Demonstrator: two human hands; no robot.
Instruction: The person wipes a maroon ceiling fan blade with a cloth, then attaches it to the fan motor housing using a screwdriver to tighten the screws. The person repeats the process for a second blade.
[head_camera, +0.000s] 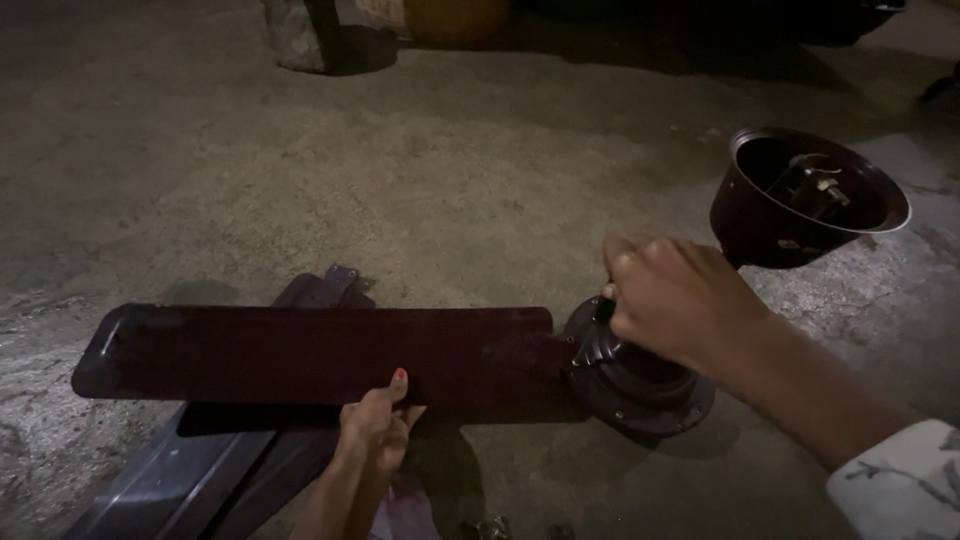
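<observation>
Two hands, three fan blades, one motor, one canopy cup

- Canopy cup, dark maroon, open side up, on the concrete floor.
- Spare blades lying at lower left.
- Stone block at top edge.

The fan blade is deep maroon — so are the motor housing and the canopy cup (its rim pale). Grey concrete floor; a white sleeve with grey twig print; one red-painted nail on the left hand.
</observation>
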